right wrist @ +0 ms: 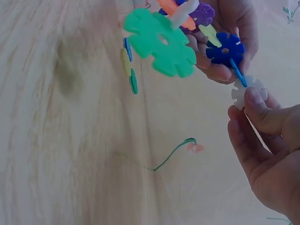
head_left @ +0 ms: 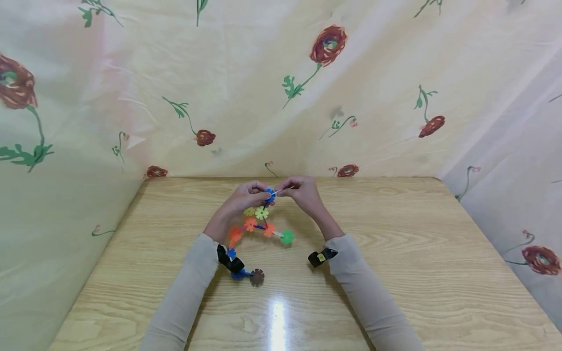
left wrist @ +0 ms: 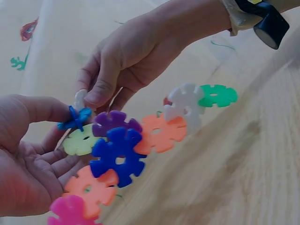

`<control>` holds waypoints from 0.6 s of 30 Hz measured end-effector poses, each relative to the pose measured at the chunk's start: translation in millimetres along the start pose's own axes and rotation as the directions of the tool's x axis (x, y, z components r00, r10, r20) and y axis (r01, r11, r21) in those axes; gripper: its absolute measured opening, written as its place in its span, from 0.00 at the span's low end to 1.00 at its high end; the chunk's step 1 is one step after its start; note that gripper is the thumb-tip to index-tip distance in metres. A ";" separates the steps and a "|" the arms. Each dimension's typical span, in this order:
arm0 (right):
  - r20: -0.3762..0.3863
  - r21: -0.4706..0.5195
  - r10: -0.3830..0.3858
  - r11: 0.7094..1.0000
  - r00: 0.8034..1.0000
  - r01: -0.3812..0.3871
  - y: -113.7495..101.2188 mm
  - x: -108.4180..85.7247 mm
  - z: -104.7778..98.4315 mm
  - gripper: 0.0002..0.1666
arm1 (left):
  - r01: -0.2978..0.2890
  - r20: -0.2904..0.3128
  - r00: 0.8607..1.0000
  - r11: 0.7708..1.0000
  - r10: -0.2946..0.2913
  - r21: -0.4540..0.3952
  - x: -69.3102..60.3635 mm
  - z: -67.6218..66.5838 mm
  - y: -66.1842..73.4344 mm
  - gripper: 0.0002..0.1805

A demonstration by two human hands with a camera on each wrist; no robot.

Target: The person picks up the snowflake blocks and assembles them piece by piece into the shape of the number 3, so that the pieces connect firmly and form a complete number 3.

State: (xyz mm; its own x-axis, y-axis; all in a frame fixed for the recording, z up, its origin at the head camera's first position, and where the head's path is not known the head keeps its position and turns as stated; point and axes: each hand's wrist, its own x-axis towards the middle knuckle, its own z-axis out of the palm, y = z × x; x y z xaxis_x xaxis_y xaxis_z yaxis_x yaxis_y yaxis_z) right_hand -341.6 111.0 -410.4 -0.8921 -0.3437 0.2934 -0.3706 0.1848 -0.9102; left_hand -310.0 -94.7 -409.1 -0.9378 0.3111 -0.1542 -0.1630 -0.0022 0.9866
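My left hand (head_left: 239, 200) pinches a blue notched snowflake disc (head_left: 270, 195) at the upper end of a chain of joined plastic discs. Between thumb and fingers, my right hand (head_left: 306, 195) pinches a white snowflake disc (right wrist: 239, 97). Its edge meets a lighter blue disc (right wrist: 237, 71) seen edge-on; how deep the slots engage is hidden. Below the hands the chain runs through a yellow-green disc (head_left: 261, 212), an orange disc (head_left: 269, 229) and a green disc (head_left: 287, 237). In the left wrist view, a purple disc (left wrist: 117, 123) and a dark blue disc (left wrist: 118, 157) also show.
A branch of the chain passes by the left wrist, ending in a brown disc (head_left: 257, 277) over the wooden table (head_left: 417, 273). Flowered cloth (head_left: 246, 97) hangs behind and at both sides. Black straps (head_left: 230, 260) circle both wrists.
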 end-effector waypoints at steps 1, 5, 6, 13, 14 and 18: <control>0.013 -0.012 -0.005 1.000 1.000 0.005 -0.2 0.2 -0.1 0.02 | 0.003 0.007 1.000 1.000 -0.003 0.016 -0.6 -1.5 1.2 0.09; 0.051 -0.058 -0.019 0.998 0.999 0.022 -3.5 0.4 1.9 0.05 | 0.004 0.033 0.999 0.998 -0.006 0.068 -1.5 -10.0 3.0 0.10; 0.061 -0.062 -0.018 0.998 0.998 0.022 -4.6 0.2 2.3 0.06 | 0.008 0.032 0.999 0.997 -0.010 0.078 -1.7 -12.0 3.3 0.10; 0.109 -0.112 0.006 0.994 0.994 0.006 -7.2 0.4 4.4 0.11 | 0.038 0.022 0.999 0.983 -0.042 0.181 -6.5 -29.5 5.8 0.09; 0.120 -0.121 0.009 0.993 0.993 0.006 -6.7 1.1 4.8 0.11 | 0.038 0.022 0.999 0.981 -0.043 0.189 -7.9 -32.8 6.1 0.09; 0.193 -0.180 0.008 0.983 0.981 0.027 -1.1 5.7 8.5 0.11 | 0.027 0.024 0.999 0.977 -0.033 0.213 -14.0 -46.1 7.7 0.09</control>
State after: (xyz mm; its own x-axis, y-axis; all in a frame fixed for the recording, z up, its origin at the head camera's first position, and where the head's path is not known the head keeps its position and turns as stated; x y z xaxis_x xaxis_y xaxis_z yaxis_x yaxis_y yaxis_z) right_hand -344.1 101.0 -410.3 -0.8283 -0.5135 0.2240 -0.4354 0.3384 -0.8342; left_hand -312.2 -142.9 -401.8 -0.9243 0.3336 -0.1854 -0.1196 0.2083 0.9707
